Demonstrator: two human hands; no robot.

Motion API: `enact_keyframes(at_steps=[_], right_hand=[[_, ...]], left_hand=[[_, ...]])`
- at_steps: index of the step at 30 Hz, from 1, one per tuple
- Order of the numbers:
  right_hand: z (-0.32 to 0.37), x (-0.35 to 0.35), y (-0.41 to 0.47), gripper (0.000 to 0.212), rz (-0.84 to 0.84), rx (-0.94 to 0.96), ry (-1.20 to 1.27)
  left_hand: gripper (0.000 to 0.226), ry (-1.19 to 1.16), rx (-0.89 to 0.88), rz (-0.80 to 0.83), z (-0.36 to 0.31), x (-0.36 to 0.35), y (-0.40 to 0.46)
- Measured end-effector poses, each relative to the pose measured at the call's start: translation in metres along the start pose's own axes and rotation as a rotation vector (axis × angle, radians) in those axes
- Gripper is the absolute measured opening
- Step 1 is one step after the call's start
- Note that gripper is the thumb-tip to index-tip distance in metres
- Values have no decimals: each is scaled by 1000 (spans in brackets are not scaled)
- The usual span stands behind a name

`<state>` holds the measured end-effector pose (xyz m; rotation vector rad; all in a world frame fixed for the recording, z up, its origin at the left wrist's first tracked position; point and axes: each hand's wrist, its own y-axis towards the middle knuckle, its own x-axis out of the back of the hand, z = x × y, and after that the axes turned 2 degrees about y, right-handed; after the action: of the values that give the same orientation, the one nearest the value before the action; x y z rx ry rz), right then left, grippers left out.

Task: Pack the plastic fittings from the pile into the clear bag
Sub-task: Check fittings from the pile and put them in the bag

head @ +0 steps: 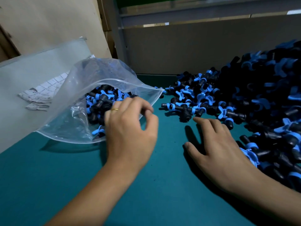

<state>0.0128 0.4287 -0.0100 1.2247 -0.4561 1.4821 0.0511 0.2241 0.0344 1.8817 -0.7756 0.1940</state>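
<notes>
On the teal-green work table [146,201], one clear plastic zip bag [78,101] lies on its side with its mouth facing right, partly filled with black plastic fittings with blue collars [101,99], too many and too tangled to count. And there's the left hand [130,128], a gold ring [114,109] on one finger, sitting at the bag's mouth, fingers curled; a dark fitting shows at its fingertips, though whether they pinch it I cannot tell. Over to the right hand [218,144]: one flat, relaxed hand, fingers spread, palm down on the table, just beside the edge of the big pile of black-and-blue fittings [260,103], which climbs toward the right edge, far too many to count. One T-shaped fitting [184,109] lies near the index fingertip, not touching it. Behind the bag, one frosted plastic sheet [32,74] leans, with printed paper slips [40,93] on it.
</notes>
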Motion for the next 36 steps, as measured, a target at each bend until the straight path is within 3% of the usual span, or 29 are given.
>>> enact_keyframes(at_steps=[3, 7, 9, 13, 15, 18, 20, 22, 25, 28, 30, 33, 36], right_hand=[[6, -8, 26, 74, -74, -70, -142], [17, -13, 65, 41, -109, -122, -203], [23, -12, 67, 29, -111, -96, -143], [27, 1, 26, 26, -99, 9, 118], [24, 10, 0, 29, -105, 65, 185], [22, 23, -16, 28, -158, 127, 248], [23, 25, -14, 26, -185, 123, 344], [23, 26, -12, 32, -185, 143, 385], [18, 26, -11, 46, -164, 234, 367], [13, 21, -9, 64, -29, 214, 351], [12, 17, -6, 52, -11, 163, 416], [6, 12, -2, 20, -130, 112, 558], [1, 11, 0, 16, -85, -3, 871]], left_hand=[[6, -55, -173, 139, -3, -5, -7], [10, -134, -261, 356, 3, -4, -10], [13, -171, -258, 404, 4, -3, -10], [36, -135, -227, 343, 4, -5, -7], [42, -58, -216, 474, 6, -5, -6], [22, -96, -237, 707, 9, -12, -9], [12, -174, -230, 702, 13, -15, -11], [13, -307, -141, 683, 18, -18, -10], [19, -612, 145, 656, 21, -20, -9], [22, -700, 249, 577, 22, -22, -10], [24, -778, 304, 537, 19, -21, -11], [25, -884, 418, 531, 15, -20, -11], [21, -945, 466, 536, 16, -22, -11]])
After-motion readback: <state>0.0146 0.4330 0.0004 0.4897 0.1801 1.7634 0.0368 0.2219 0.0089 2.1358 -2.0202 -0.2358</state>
